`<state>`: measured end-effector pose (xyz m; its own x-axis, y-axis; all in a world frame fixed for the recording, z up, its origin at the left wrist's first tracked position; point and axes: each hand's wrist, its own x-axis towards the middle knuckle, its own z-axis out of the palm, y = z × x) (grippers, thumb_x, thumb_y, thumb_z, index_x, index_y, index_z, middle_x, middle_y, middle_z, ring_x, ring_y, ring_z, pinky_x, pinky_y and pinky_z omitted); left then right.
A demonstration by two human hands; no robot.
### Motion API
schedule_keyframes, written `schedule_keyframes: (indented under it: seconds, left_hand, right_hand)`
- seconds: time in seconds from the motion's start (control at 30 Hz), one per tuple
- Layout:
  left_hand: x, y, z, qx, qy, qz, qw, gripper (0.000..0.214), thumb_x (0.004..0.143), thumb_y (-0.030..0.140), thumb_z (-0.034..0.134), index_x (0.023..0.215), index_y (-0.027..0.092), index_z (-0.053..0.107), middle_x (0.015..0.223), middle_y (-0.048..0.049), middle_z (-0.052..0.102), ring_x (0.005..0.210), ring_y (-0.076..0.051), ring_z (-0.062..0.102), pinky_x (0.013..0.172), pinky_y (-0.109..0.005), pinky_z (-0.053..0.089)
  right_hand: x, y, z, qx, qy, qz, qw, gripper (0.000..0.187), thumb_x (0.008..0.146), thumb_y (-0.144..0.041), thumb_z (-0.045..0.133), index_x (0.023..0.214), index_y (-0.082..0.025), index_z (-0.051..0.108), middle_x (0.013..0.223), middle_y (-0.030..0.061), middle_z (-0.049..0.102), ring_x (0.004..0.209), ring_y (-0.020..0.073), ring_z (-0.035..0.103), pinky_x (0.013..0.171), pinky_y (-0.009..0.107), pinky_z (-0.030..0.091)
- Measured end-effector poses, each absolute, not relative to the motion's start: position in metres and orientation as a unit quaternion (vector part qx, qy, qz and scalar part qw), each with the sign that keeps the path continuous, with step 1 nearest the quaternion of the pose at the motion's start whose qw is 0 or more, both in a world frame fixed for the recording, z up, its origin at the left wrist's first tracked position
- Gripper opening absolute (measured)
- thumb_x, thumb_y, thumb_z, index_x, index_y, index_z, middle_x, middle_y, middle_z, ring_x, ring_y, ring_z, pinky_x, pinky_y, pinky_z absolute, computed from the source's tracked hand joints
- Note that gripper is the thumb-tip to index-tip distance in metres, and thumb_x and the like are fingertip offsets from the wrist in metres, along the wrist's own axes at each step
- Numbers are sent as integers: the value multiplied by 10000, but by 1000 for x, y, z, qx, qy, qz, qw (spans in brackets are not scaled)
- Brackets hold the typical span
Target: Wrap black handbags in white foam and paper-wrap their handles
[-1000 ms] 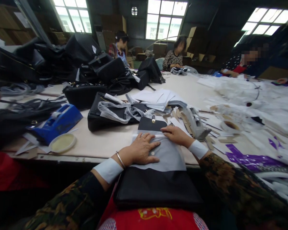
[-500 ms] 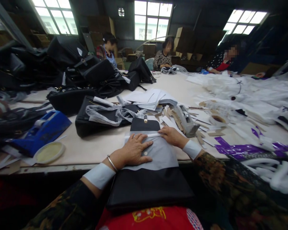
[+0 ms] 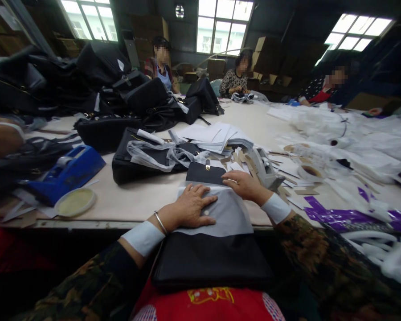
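A black bag [image 3: 210, 258] lies flat before me, from the table edge toward my lap. Its flap [image 3: 203, 174] has a gold clasp [image 3: 207, 166] at the far end. A translucent whitish sheet [image 3: 230, 218] covers the bag's middle. My left hand [image 3: 195, 207] rests on this sheet, palm down with fingers spread. At the sheet's far right corner, beside the flap, is my right hand [image 3: 242, 183]. Its fingers are curled together around a small white bit that I cannot make out.
Left stand a blue tape dispenser [image 3: 67, 174] and a round shallow dish [image 3: 75, 202]. Ahead are another black bag [image 3: 127, 162], white papers [image 3: 217, 136] and a grey dispenser [image 3: 263, 167]. Black bags [image 3: 100, 67] pile up far left. White plastic [image 3: 364, 129] covers the right. Several people sit beyond.
My right hand has risen slightly off the sheet's far edge, where a white rolled strip showed before. My left hand stays flat on the sheet. The view has shifted a little.
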<state>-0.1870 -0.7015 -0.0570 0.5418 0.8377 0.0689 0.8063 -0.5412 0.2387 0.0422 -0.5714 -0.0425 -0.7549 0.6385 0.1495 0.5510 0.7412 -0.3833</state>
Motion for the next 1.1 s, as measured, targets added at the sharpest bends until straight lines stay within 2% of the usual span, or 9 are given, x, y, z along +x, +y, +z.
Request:
schedule_keyframes:
  seconds: [0.2,0.3,0.43,0.57,0.63,0.77,0.87,0.97,1.1]
  left_hand:
    - [-189,-702,-56,873,463,118,101,797,795,726,574,1420,240,481,1453,-155,452,1318,-381,406,1116,-564,270]
    - [-196,-697,-54,855,473,147,151,831,820,678,583,1445,153,427,1422,-179,477,1301,-338,441,1113,-481,335]
    - [-207,-689,-57,830,493,162,204,691,940,543,464,1466,107,363,1400,-188,496,1276,-280,491,1083,-404,394]
    - [-208,-687,-65,856,475,128,158,755,875,628,535,1419,113,435,1424,-196,479,1301,-319,464,1097,-425,368]
    - [-206,-688,-68,868,466,107,132,756,878,666,499,1398,117,466,1431,-198,476,1305,-335,455,1096,-441,355]
    - [-204,-689,-70,877,461,92,104,740,892,680,457,1372,118,493,1400,-200,500,1275,-338,478,1074,-445,361]
    - [-203,-692,-67,873,467,104,95,738,878,677,486,1366,124,497,1376,-199,517,1255,-339,491,1058,-448,371]
    - [-204,-694,-64,871,471,103,96,735,872,658,514,1377,125,488,1386,-204,511,1248,-344,496,1042,-451,381]
    - [-204,-694,-63,870,472,103,102,735,860,658,533,1372,133,496,1377,-200,522,1218,-343,518,1024,-454,396]
  right_hand:
    - [5,-599,-56,-281,-957,77,14,227,933,-192,551,1067,-154,731,1060,129,694,988,234,627,892,320,451]
    - [3,-602,-61,-281,-958,60,3,226,940,-175,527,1011,-159,741,1008,136,688,945,238,623,852,325,441]
    - [3,-603,-58,-280,-959,44,-9,229,957,-207,515,953,-158,738,974,135,688,907,234,622,835,331,432]
    - [1,-613,-55,-280,-959,38,-11,270,972,-334,529,979,-161,736,1035,148,686,954,258,616,861,359,434]
    - [0,-616,-55,-281,-959,44,-12,285,963,-355,544,986,-150,741,1052,165,683,969,276,615,871,380,439]
    - [-1,-595,-49,-275,-957,86,-15,259,957,-355,564,987,-185,757,1114,124,697,1049,241,623,951,329,434]
    - [-9,-563,-44,-317,-945,83,1,275,982,-309,517,1099,-165,720,1195,134,684,1132,234,610,977,310,430]
    - [-25,-537,-49,-380,-922,68,6,319,969,-331,539,1144,-99,673,1111,185,710,1026,260,663,875,324,477]
    - [-47,-522,-54,-432,-900,60,0,383,880,-425,663,1095,-108,670,1000,154,738,884,234,691,752,274,488]
